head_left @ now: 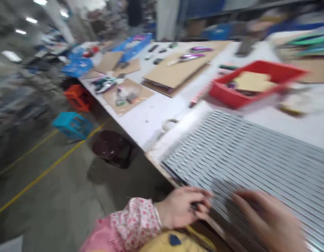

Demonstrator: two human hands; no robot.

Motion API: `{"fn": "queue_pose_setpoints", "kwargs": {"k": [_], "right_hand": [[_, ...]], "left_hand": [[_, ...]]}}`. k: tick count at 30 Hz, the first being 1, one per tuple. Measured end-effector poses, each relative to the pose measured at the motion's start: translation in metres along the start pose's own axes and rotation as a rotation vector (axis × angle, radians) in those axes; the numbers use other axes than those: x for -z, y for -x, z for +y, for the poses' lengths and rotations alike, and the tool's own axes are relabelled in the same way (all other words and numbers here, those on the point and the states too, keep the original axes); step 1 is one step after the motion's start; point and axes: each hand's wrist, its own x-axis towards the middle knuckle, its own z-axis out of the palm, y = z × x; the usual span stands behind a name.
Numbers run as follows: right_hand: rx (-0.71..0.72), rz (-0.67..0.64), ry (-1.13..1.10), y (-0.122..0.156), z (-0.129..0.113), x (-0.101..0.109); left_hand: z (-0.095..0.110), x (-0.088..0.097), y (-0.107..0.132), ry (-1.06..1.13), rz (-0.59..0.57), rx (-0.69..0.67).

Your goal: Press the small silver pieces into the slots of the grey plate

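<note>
My left hand (pixel 184 207) is at the near edge of the bench, with its fingers curled round a small dark piece (pixel 195 205) whose kind I cannot make out. To its right, my right hand (pixel 273 222) hovers over or touches a grey ribbed panel (pixel 246 150); which of the two I cannot tell. Motion smears that hand, and whatever its fingers may hold is hidden. Long parallel ridges run across the panel, which lies flat at the front of the white table (pixel 135 122).
Behind the panel sits a red tray (pixel 230 99) with pale yellow pieces inside. A tape roll (pixel 169 124) lies by the panel's left corner. Flat cardboard (pixel 177 73) carries shiny purple items. A dark stool (pixel 112 147) and a blue stool (pixel 72 125) stand on the floor at left.
</note>
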Motion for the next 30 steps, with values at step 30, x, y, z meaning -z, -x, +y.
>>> {"fn": "queue_pose_setpoints", "kwargs": {"k": [30], "right_hand": [[-0.159, -0.026, -0.024, -0.018, -0.018, -0.003]], "left_hand": [[0.013, -0.006, -0.019, -0.125, 0.113, -0.002]]}}
